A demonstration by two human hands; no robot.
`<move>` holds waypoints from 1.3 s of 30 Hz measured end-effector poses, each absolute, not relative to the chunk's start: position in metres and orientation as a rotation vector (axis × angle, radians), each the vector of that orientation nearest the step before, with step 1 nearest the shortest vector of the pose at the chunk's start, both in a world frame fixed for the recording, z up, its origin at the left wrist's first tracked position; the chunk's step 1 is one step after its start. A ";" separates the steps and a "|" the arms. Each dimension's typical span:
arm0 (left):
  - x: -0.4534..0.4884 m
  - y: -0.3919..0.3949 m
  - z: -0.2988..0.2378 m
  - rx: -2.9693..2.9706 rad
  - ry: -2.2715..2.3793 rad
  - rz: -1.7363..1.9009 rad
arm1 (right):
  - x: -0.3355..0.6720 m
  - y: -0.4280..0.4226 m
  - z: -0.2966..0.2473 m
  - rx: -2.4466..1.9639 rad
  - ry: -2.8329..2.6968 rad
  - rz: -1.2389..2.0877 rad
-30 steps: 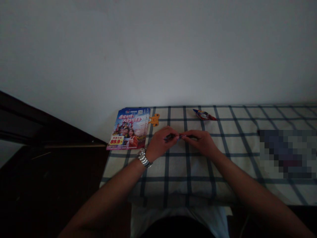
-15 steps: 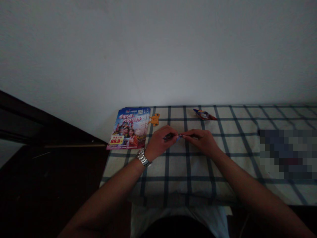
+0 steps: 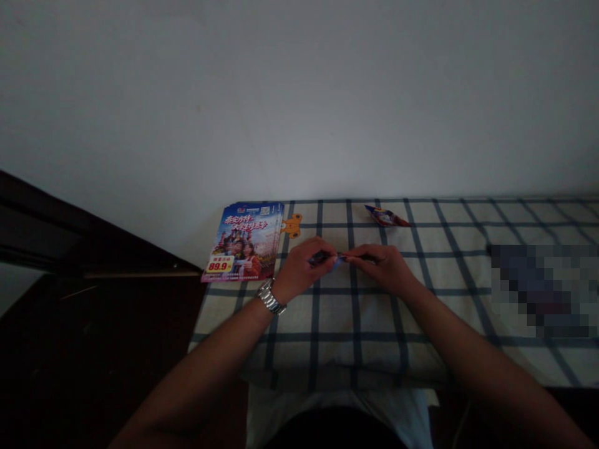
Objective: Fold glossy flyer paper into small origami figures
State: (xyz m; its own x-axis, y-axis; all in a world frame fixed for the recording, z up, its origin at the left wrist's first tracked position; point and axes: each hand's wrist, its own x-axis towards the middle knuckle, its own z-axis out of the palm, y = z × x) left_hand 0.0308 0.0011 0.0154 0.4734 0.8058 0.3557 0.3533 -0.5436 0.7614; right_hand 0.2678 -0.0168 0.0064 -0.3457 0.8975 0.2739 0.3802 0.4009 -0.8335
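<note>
My left hand [image 3: 304, 269] and my right hand [image 3: 380, 268] meet above the middle of a checked cloth [image 3: 355, 324]. Between their fingertips they pinch a small dark and blue item [image 3: 331, 258], perhaps a twisted wrapper; its exact form is hidden by my fingers. A silver metal wristwatch [image 3: 270, 297] sits on my left wrist. Left of my hands lies a stack of colourful printed leaflets [image 3: 242, 242], with a small orange cut-out [image 3: 292, 226] at its corner. A red and blue foil packet [image 3: 386, 216] lies farther off, beyond my right hand.
A pixelated, unreadable patch [image 3: 538, 290] covers something on the cloth at the right. A white wall [image 3: 299, 100] runs along the far edge of the cloth. Dark wooden furniture [image 3: 93, 249] stands beyond the cloth's left edge.
My hands stay close together with the small item between them. Only slight finger movement shows around it, and the other objects have not moved.
</note>
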 end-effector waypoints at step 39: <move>0.032 0.002 0.005 2.207 1.164 1.046 | 0.262 -0.014 -0.004 -1.185 -1.657 0.938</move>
State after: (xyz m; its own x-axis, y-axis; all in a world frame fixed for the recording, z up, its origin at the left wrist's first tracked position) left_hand 0.0325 0.0022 0.0051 0.3621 0.8325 0.4193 0.5058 -0.5533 0.6618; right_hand 0.2620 -0.0139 -0.0039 -0.1695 0.9608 0.2195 0.3065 0.2631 -0.9148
